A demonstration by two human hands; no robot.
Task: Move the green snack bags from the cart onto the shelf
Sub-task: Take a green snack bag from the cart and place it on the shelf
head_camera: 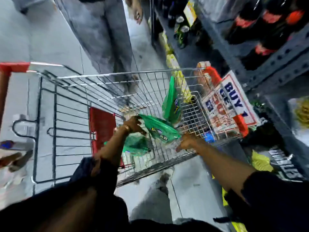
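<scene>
While both arms reach into the cart (pixel 117 76), left hand (pixel 133 125) fingers grasp a green bag (pixel 158 129), long axis slanting down-right; right hand (pixel 187 142) grip cannot be told.

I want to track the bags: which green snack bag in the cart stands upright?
The green bag leaning against the cart's far wire side, untouched. The other two lie lower, by the hands.

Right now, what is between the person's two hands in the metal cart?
In the head view, a crinkly green snack bag stretches between the left hand and the right hand, over the wire shopping cart.
</scene>
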